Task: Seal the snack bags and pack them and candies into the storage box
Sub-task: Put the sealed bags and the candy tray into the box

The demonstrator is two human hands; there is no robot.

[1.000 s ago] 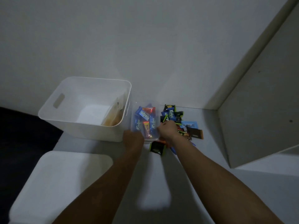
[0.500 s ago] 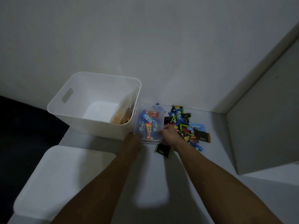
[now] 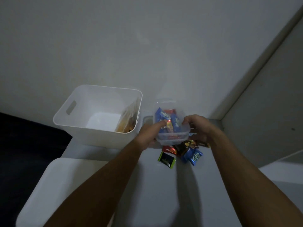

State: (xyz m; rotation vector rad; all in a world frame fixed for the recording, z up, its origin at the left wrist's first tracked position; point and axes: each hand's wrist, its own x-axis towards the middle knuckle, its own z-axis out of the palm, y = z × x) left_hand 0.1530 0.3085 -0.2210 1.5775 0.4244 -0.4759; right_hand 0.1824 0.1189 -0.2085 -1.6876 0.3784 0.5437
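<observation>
A small clear plastic container (image 3: 170, 140) filled with blue and red wrapped candies is lifted off the table. My left hand (image 3: 151, 134) grips its left side with the thumb over the rim. My right hand (image 3: 199, 128) grips its right side. Below it a pile of loose candies (image 3: 188, 153) in blue, red, black and green wrappers lies on the white table. To the left stands the white storage box (image 3: 98, 128), open, with a snack bag (image 3: 129, 118) leaning against its right inner wall.
A white lid (image 3: 54, 190) lies at the front left of the table. Another clear lid (image 3: 147, 119) rests between the box and the container. A grey panel (image 3: 265, 120) stands at the right. The wall is close behind.
Both hands have raised the candy container off the table and drawn it nearer, above the loose candies. The camera view has tilted upward.
</observation>
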